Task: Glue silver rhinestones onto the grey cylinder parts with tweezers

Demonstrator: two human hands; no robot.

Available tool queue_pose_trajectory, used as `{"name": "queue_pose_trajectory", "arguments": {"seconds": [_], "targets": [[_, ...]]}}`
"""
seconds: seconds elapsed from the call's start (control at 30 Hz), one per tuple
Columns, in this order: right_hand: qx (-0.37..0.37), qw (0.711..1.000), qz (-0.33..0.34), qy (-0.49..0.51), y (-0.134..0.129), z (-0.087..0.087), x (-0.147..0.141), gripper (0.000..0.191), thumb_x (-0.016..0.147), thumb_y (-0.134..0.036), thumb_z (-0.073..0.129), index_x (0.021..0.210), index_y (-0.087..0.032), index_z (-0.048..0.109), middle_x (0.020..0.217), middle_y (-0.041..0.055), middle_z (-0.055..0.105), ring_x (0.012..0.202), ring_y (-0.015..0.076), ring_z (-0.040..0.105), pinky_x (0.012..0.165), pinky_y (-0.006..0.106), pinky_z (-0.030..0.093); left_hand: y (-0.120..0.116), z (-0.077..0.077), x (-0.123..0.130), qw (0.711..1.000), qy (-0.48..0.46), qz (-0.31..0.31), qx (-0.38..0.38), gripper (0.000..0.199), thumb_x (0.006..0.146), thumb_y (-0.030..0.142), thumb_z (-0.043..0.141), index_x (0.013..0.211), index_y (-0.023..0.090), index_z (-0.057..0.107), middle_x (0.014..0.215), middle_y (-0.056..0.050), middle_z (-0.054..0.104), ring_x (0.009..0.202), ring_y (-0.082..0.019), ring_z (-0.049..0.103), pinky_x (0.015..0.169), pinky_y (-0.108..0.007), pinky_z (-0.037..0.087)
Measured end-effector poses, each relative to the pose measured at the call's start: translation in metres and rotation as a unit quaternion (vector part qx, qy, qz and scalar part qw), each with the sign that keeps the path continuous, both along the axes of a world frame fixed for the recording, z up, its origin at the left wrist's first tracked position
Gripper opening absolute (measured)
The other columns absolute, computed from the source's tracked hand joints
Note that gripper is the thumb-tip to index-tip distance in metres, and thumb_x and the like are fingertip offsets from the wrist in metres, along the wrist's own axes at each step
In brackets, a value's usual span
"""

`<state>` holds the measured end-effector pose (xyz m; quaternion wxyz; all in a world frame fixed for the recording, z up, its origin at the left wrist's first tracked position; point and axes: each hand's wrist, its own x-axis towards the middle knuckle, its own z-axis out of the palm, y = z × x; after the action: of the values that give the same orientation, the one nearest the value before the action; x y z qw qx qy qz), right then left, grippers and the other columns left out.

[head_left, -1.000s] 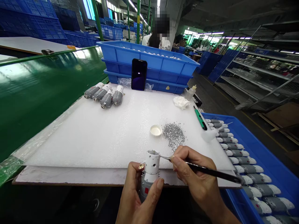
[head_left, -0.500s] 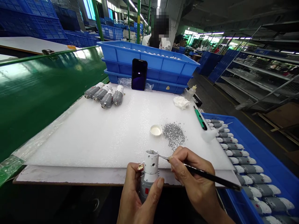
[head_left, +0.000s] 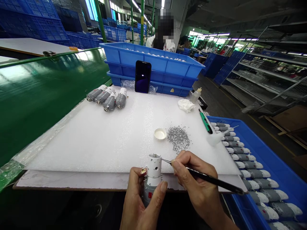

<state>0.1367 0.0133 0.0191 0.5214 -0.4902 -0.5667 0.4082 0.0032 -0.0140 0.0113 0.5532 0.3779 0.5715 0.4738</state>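
A white and grey cylindrical model [head_left: 154, 169] stands upright at the table's near edge, its grey lower part wrapped by the fingers of my left hand [head_left: 145, 199]. Small studs and a red patch show on its surface. My right hand [head_left: 198, 180] pinches a thin black brush-like tool [head_left: 213, 180], whose fine tip is at the right side of the model's white top; whether it touches is too small to tell. Beyond my hands lie a pile of tiny silvery pieces [head_left: 178, 138] and a small round white dish [head_left: 160, 134].
Several similar models [head_left: 109, 101] lie at the back left. A phone [head_left: 143, 76] leans on stacked blue crates [head_left: 168, 72]. A crumpled tissue [head_left: 186, 105], a bottle [head_left: 196, 95] and a green cutter [head_left: 205, 121] are at the right, beside a blue bin [head_left: 257, 140] of models. A person sits beyond.
My right hand and the black tool have shifted slightly left. The model's top has also moved a little left in my left hand.
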Motion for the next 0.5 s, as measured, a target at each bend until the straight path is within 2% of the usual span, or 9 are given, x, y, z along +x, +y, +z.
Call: {"name": "queue_pose_trajectory", "arguments": {"seconds": [0.13,0.2,0.23,0.27,0.33,0.4,0.43,0.5], "targets": [[-0.020,1.000,0.007,0.012,0.000,0.001,0.002,0.030,0.093,-0.035,0.061,0.070,-0.017,0.054,0.058,-0.0041,0.042,0.050,0.0079,0.035,0.044,0.021,0.029,0.000,-0.004,-0.001,0.999,-0.029,0.012,-0.013,0.027,0.082,0.041,0.074,0.091,0.023,0.056,0.079,0.003,0.064,0.066,-0.012,0.053,0.063,-0.024,0.043],[-0.018,1.000,0.001,0.019,-0.001,0.000,0.005,0.026,0.093,-0.033,0.063,0.074,-0.017,0.057,0.059,-0.0040,0.044,0.049,0.0076,0.035,0.043,0.020,0.028,0.001,-0.005,-0.004,0.994,-0.106,-0.005,-0.037,0.030,0.082,0.044,0.073,0.095,0.022,0.058,0.074,0.002,0.065,0.063,-0.011,0.055,0.062,-0.022,0.045],[-0.014,1.000,-0.007,0.020,-0.003,0.000,0.008,0.022,0.092,-0.032,0.064,0.076,-0.018,0.059,0.060,-0.0036,0.045,0.050,0.0078,0.036,0.043,0.020,0.028,0.002,-0.006,-0.007,0.983,-0.169,-0.034,-0.063,0.030,0.084,0.045,0.070,0.095,0.019,0.060,0.070,0.001,0.064,0.059,-0.010,0.055,0.058,-0.020,0.045],[-0.003,1.000,-0.014,0.021,-0.004,-0.001,0.010,0.019,0.092,-0.031,0.064,0.079,-0.018,0.060,0.063,-0.0031,0.047,0.051,0.0081,0.037,0.043,0.020,0.029,0.003,-0.007,-0.010,0.962,-0.244,-0.073,-0.099,0.031,0.087,0.047,0.066,0.095,0.016,0.063,0.065,0.000,0.062,0.052,-0.009,0.054,0.053,-0.018,0.043],[0.031,0.999,-0.022,0.013,-0.007,-0.001,0.015,0.013,0.093,-0.027,0.064,0.083,-0.020,0.062,0.067,-0.0024,0.049,0.053,0.0086,0.040,0.044,0.020,0.032,0.006,-0.009,-0.015,0.890,-0.394,-0.144,-0.175,0.038,0.091,0.046,0.059,0.092,0.010,0.069,0.064,-0.002,0.061,0.041,-0.005,0.047,0.039,-0.015,0.034],[0.073,0.997,-0.021,-0.008,-0.010,0.000,0.018,0.010,0.094,-0.023,0.062,0.084,-0.021,0.062,0.069,-0.0021,0.051,0.055,0.0089,0.044,0.046,0.019,0.036,0.009,-0.011,-0.019,0.822,-0.496,-0.177,-0.217,0.042,0.091,0.045,0.057,0.091,0.006,0.072,0.066,-0.003,0.061,0.037,-0.003,0.043,0.031,-0.014,0.027],[0.090,0.995,-0.020,-0.023,-0.011,0.001,0.019,0.009,0.093,-0.022,0.062,0.084,-0.022,0.062,0.070,-0.0019,0.052,0.056,0.0091,0.046,0.047,0.019,0.038,0.010,-0.013,-0.020,0.802,-0.523,-0.183,-0.222,0.042,0.090,0.044,0.058,0.093,0.005,0.073,0.068,-0.004,0.061,0.037,-0.003,0.043,0.029,-0.013,0.026],[0.106,0.993,-0.019,-0.051,-0.012,0.003,0.020,0.009,0.093,-0.019,0.061,0.085,-0.022,0.062,0.071,-0.0015,0.053,0.058,0.0098,0.050,0.049,0.020,0.041,0.012,-0.018,-0.021,0.780,-0.553,-0.199,-0.216,0.041,0.088,0.042,0.060,0.094,0.004,0.074,0.069,-0.005,0.062,0.037,-0.003,0.045,0.027,-0.013,0.026]]}}
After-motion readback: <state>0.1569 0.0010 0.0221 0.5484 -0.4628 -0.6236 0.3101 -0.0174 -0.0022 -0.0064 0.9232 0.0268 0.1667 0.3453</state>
